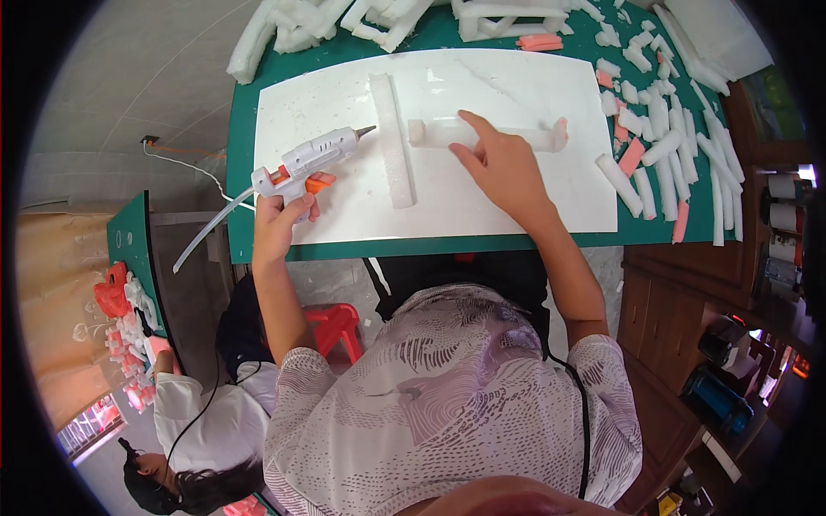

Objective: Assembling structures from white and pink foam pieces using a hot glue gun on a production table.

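On the white board atop the counter [258, 241], her left hand [280, 215] grips a glue gun [305, 163], nozzle near the upright foam strip [394, 142]. Her right hand [499, 163] lies open, pressing the crosswise foam piece [447, 131]; it should probably be held firmly until the glue sets.

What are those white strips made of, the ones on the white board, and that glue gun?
The white strips look like soft matte foam: thick, with a grainy cut surface. The glue gun in the left hand seems glossy white plastic with an orange trigger and a metal tip. The white board looks smooth and slightly glossy; its material is unclear.
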A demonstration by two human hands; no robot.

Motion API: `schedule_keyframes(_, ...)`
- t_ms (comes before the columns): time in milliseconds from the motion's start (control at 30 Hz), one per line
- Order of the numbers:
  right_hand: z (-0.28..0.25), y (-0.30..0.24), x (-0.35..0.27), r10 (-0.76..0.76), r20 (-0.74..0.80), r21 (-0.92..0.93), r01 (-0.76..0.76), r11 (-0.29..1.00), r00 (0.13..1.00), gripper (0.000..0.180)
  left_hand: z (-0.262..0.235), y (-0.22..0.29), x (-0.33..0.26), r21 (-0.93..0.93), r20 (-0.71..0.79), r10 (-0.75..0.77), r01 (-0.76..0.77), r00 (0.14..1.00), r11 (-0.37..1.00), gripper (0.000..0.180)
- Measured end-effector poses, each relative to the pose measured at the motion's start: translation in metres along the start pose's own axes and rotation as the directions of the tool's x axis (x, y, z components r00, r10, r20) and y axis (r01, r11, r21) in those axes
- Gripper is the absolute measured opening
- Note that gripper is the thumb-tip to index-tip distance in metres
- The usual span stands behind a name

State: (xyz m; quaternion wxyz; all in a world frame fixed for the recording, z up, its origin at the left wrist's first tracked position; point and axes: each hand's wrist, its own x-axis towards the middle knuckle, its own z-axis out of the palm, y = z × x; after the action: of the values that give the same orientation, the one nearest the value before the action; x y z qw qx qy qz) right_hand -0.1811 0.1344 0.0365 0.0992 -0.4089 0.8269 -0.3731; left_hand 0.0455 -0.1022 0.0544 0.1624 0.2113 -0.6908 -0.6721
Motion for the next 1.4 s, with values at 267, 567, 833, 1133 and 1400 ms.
schedule_keyframes(267,-0.021,-0.004,0.000,0.164,0.083,-0.332,-0.127,0.935,0.983,0.037,-0.003,-0.003,-0.005,-0.012,0.009,0.004,-0.004,1.000,1.000,0.036)
schedule_keyframes(567,-0.053,0.004,0.008,-0.126,0.239,-0.123,0.158,0.980,0.963,0.029,-0.008,-0.009,-0.009,-0.011,0.000,0.010,-0.010,1.000,1.000,0.039)
schedule_keyframes(833,-0.096,-0.018,0.050,-0.064,0.734,-0.212,0.318,0.924,0.676,0.028,-0.005,-0.008,-0.011,-0.008,-0.003,0.018,-0.018,1.000,1.000,0.040)
schedule_keyframes(1133,-0.064,-0.013,0.036,0.058,0.722,-0.487,0.447,0.751,0.689,0.018,-0.002,-0.007,-0.007,0.021,0.059,0.033,-0.035,0.998,0.999,0.040)
schedule_keyframes(1400,-0.047,-0.012,0.021,-0.275,0.464,-0.242,0.419,0.875,0.842,0.018,0.003,-0.003,-0.003,0.039,0.065,-0.019,0.017,0.998,0.999,0.039)
